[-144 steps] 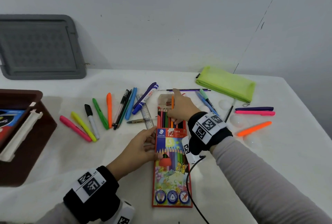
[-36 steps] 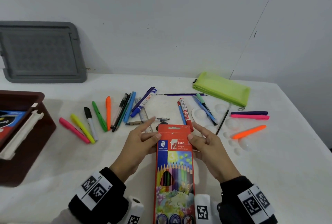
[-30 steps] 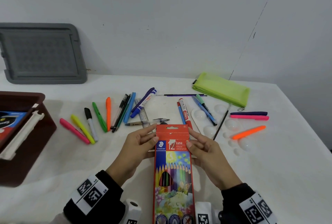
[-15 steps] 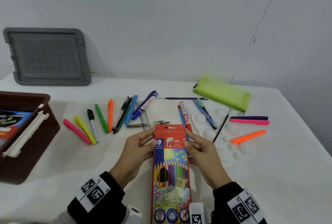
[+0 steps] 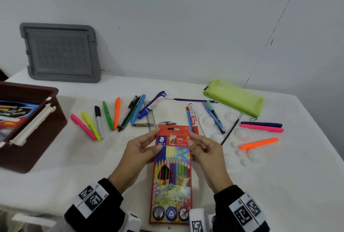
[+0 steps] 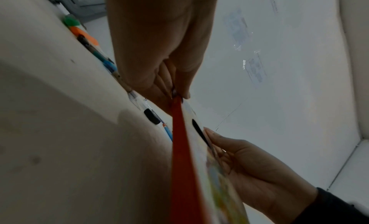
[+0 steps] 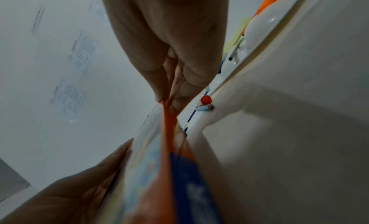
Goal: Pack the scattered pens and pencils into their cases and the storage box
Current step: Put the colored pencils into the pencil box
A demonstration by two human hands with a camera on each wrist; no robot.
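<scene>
Flap now closed, pencil box (image 5: 172, 166) lifted nearer the body. Left hand (image 5: 138, 152) and right hand (image 5: 205, 154) each pinch a top corner, likely to keep the flap shut. Markers (image 5: 96, 124) remain scattered; brown storage box (image 5: 37, 125) waits left.

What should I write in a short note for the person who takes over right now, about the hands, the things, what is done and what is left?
Left hand and right hand: each pinches one side of the top of the coloured pencil box, which is closed and lifted off the white table.
Done: the pencils are in their box.
Left: put that box into the brown storage box at the left. The highlighters, pens and markers lie loose on the table; the green pencil case lies at the back right, with more pens near it.
</scene>
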